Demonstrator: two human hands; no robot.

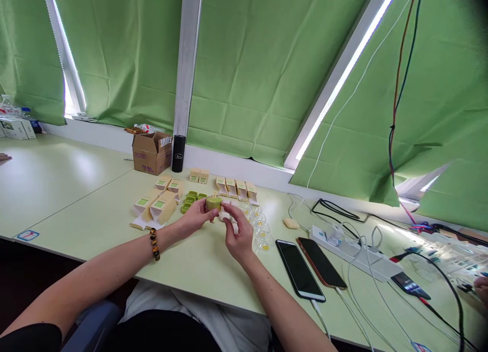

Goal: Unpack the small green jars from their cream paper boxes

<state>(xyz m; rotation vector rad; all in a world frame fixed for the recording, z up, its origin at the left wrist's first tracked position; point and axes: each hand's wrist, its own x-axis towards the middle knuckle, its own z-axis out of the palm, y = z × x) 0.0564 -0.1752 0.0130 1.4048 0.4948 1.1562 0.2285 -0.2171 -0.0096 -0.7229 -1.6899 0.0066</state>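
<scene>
Above the table, my left hand [196, 214] grips a small rounded green container [214, 203] with a pale yellowish piece at its top. My right hand [239, 235] is curled beside it, with fingertips against the container's right edge. Small white pieces [224, 216] show between and behind my right fingers, partly hidden; I cannot make out their kind. Behind my left hand lie several green square containers [187, 205]. Clear plastic pieces with yellow spots [261, 230] stand in rows to the right of my right hand.
Cream cartons with green labels [162, 208] stand left and behind. A cardboard box [151, 153] and black tumbler [178, 153] are near the wall. Two phones [299, 270] lie right, near a power strip [354, 253] with tangled cables. Another person's hand [481, 289] shows at the right edge.
</scene>
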